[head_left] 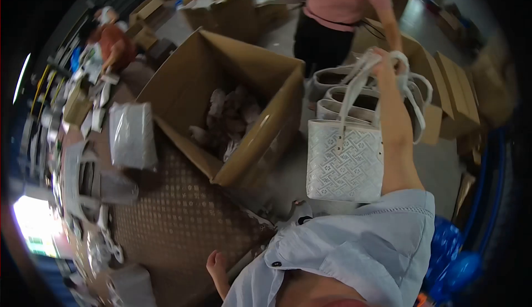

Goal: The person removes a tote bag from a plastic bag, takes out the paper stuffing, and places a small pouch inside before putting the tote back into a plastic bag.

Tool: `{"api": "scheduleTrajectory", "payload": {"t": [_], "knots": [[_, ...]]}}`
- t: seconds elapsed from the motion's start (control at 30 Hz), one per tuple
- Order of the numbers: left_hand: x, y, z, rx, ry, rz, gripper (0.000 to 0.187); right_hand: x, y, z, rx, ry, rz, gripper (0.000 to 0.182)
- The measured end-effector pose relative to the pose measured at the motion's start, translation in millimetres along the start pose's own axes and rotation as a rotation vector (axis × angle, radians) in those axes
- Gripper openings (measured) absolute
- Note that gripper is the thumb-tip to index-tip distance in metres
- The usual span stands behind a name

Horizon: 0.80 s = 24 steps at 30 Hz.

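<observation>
One right hand (378,58) observed, closed around white handles (353,88) of a cluster of bags; exact grip blurred. At least four white bags counted, grouped upright to the right of one large open carton (180,77); the foremost bag (344,162) bears a woven-look pattern. One left hand (217,264), near the brown surface (177,213); whether spread or pressed together, cannot tell. One plastic-wrapped packet (133,135) lies beside the carton. One co-worker in pink (346,0) stands beyond the bags.

pale shirt (354,246), short sleeve (413,206) (trimmed), dark buttons (276,264)
</observation>
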<state>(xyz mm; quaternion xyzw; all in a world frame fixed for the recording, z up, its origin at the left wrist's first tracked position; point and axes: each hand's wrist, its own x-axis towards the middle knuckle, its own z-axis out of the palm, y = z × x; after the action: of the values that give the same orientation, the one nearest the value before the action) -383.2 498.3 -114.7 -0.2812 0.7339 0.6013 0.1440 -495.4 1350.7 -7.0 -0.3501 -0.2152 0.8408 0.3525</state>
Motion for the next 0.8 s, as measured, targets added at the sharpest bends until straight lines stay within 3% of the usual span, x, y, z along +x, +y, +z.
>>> {"api": "scheduleTrajectory", "payload": {"t": [0.07,0.2,0.27,0.3,0.47,0.53,0.57,0.6,0.67,0.7,0.77,0.8], "knots": [[-13.0,-17.2,-2.2,0.039,0.057,-0.009,0.025,74.2,-13.5,-4.5,-0.015,-0.145,0.147,0.005],[-67.1,-18.8,8.5,0.166,0.213,-0.020,0.029,117.8,-45.1,42.1,-0.286,-0.249,0.042,0.034],[-93.5,-26.2,6.8,0.125,0.328,-0.038,0.030,10.7,-35.3,102.6,-0.866,-0.092,-0.229,0.037],[-102.8,-28.7,3.5,0.183,0.337,-0.030,0.030,11.8,-4.8,119.7,-0.884,-0.170,-0.201,0.037],[-135.7,-46.5,-24.5,0.302,0.442,-0.035,0.032,-108.2,136.0,175.2,-1.065,-0.840,-1.179,0.031],[-151.1,-43.4,-43.3,0.392,0.426,-0.095,0.032,-235.0,232.2,174.1,-1.103,-1.071,-0.645,0.031],[-157.8,-50.0,-54.7,0.373,0.443,-0.103,0.032,-241.4,286.6,161.6,-1.190,-1.244,-0.653,0.035],[-163.7,-57.9,-67.1,0.459,0.470,-0.097,0.034,-271.6,341.2,144.5,-1.264,-1.362,-0.514,0.031],[-177.7,-77.3,-95.2,0.532,0.512,-0.103,0.035,-393.9,410.9,117.0,-1.365,-1.621,-0.269,0.027],[-185.9,-88.2,-111.2,0.533,0.527,-0.113,0.036,-466.9,434.1,100.7,-1.364,-1.689,-0.240,0.025],[-201.8,-117.2,-149.8,0.530,0.570,-0.134,0.036,-561.2,488.1,73.7,-1.261,-2.090,-0.372,0.028],[-208.2,-136.1,-168.6,0.466,0.599,-0.141,0.037,-609.8,508.3,66.3,-1.227,-2.195,-0.313,0.029]]}}
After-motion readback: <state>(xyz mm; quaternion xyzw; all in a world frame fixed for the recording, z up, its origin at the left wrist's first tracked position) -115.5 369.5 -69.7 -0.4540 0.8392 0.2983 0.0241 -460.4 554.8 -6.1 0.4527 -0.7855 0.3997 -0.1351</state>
